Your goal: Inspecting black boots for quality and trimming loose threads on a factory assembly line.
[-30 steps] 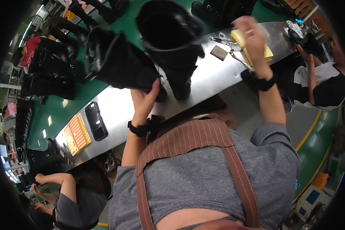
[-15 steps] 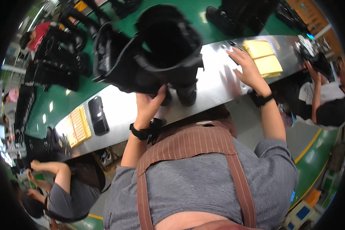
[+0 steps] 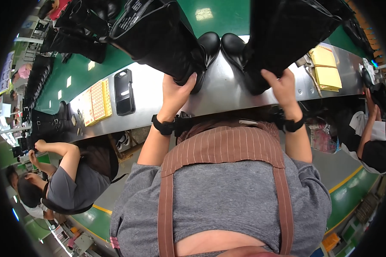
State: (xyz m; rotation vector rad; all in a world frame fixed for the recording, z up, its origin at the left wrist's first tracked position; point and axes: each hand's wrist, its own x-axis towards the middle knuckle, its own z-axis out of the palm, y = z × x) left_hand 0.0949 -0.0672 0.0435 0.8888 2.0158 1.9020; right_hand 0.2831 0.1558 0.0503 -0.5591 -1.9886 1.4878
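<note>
Two tall black boots stand upright on the metal table, toes pointing inward so they nearly meet. My left hand [image 3: 176,95] is closed around the heel and ankle of the left boot [image 3: 158,43], with the thumb showing against its back. Likewise, my right hand [image 3: 284,89] grips the heel of the right boot [image 3: 283,38]. The wide shafts lean outward toward the top of the view, and some fingers are hidden behind the boots.
The metal table [image 3: 221,92] carries a black rectangular case [image 3: 124,96] and a patterned yellow stack [image 3: 98,103] at left. Another yellow stack [image 3: 327,70] lies at right. Co-workers sit at both sides; more black boots [image 3: 79,40] stand beyond the table, far left.
The two boots, close together before, now stand apart with toes facing each other. My right hand has moved left from beside the yellow stack onto the right boot; my left hand stays on the left boot.
</note>
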